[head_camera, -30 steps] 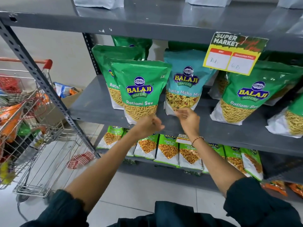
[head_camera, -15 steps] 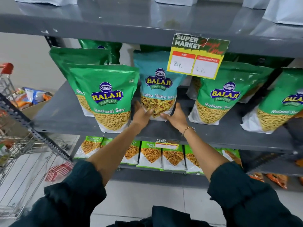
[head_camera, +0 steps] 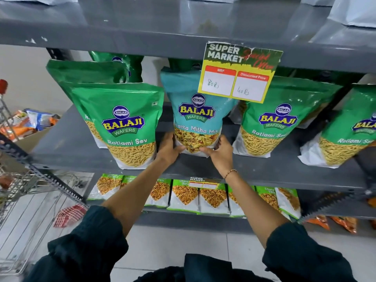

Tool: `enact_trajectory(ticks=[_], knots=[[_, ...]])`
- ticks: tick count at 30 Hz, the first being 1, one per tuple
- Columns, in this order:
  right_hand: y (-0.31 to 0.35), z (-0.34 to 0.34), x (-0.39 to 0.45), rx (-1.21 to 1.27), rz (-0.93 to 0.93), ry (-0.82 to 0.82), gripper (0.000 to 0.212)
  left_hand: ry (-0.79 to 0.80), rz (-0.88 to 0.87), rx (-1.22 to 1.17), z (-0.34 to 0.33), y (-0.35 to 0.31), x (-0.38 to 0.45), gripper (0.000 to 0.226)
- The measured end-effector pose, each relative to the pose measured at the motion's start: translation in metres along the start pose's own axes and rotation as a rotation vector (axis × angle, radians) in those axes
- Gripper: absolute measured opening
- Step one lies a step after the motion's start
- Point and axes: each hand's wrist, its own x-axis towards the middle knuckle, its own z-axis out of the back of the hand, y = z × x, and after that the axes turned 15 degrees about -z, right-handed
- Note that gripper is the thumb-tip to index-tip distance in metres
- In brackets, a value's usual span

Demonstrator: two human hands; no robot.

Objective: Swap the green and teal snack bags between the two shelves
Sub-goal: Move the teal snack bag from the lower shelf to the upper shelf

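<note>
Teal snack bag (head_camera: 196, 112) stands upright on the grey shelf (head_camera: 67, 147), just right of a green Ratlami Sev bag (head_camera: 124, 127); left hand (head_camera: 168, 150) and right hand (head_camera: 220, 154) clamp its bottom corners.

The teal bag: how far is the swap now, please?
Done: nothing that shows; the teal bag stands on the middle shelf between green bags. In hand: the left hand and right hand take a grip on its lower corners; whether it is lifted cannot be told. Left: moving it to the other shelf and bringing a green bag in its place.
</note>
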Motion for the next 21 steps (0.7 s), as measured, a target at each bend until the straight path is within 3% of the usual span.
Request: enact_trajectory(ticks=[9, 21], knots=[[-0.019, 0.032, -0.054, -0.013, 0.061, -0.138, 0.060, 0.083, -0.082, -0.076, -0.008, -0.023, -0.033, 0.057], [-0.002, 0.076, -0.165, 0.047, 0.097, -0.144, 0.056, 0.094, -0.274, -0.141, 0.025, -0.065, -0.119, 0.053]])
